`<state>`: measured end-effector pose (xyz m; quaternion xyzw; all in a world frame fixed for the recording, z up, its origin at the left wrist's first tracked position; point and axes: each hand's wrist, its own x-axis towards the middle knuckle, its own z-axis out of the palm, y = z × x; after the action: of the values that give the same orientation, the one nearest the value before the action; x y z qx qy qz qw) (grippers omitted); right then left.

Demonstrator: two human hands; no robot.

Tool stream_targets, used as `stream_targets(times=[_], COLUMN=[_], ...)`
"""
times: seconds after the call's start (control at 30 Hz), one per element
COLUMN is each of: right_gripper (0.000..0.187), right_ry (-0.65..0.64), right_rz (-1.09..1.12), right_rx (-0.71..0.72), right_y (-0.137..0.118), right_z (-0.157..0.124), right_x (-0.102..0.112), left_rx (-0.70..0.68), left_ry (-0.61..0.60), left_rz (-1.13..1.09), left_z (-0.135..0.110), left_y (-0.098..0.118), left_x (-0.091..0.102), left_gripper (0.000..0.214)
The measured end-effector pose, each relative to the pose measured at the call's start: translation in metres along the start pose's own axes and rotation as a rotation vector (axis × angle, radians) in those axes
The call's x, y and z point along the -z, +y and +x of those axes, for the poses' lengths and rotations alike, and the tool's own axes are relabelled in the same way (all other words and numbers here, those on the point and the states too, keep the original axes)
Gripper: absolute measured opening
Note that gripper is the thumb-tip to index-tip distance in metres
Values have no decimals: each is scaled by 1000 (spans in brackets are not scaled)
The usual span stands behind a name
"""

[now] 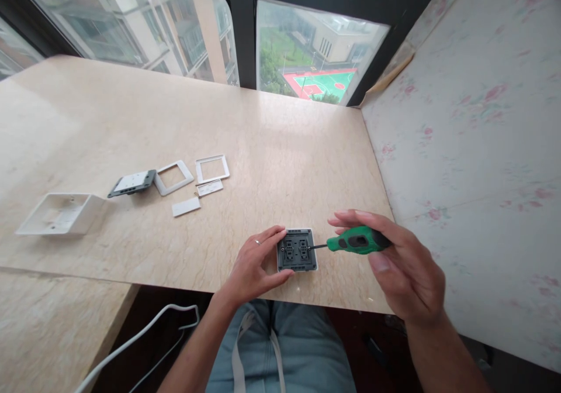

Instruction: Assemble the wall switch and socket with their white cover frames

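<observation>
A dark grey wall switch module (pixel 297 251) with a white rim lies face up near the front edge of the counter. My left hand (pixel 258 264), a ring on one finger, grips it from the left between thumb and fingers. In my right hand (pixel 405 270) is a green and black electric screwdriver (pixel 357 240), held at its rear end and pointing left. Its thin shaft reaches the screw at the module's right side. The tip appears to touch that screw. Another screw shows on the module's left side.
To the left on the stone counter (pixel 280 135) lie a white mounting box (pixel 83 217), a second switch module (pixel 132 182), two white frames (pixel 174 178) and two white rocker covers (pixel 186 207). A papered wall (pixel 473 147) bounds the right; windows stand behind. A white cable (pixel 144 328) hangs below.
</observation>
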<state>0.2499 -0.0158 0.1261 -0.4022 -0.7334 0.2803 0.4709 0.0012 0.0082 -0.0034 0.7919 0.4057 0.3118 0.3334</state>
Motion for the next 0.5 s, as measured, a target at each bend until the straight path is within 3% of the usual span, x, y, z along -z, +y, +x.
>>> stream_targets(times=[0.07,0.23,0.33,0.5], right_gripper=[51,53,38,21], right_ry=[43,114,113,74], right_rz=[-1,-238,-312,34], right_rx=[-18,130,171,-38], right_y=[1,6,5,2], right_z=[-1,5,11,10], right_x=[1,2,-1,-13], left_rx=[2,4,12,18], left_ry=[1,-6,-13,-9], left_rz=[7,14,12,6], left_z=[0,0,1,1], left_y=[0,2,3,3], left_x=[0,1,2,2], left_gripper=[74,73,73,74])
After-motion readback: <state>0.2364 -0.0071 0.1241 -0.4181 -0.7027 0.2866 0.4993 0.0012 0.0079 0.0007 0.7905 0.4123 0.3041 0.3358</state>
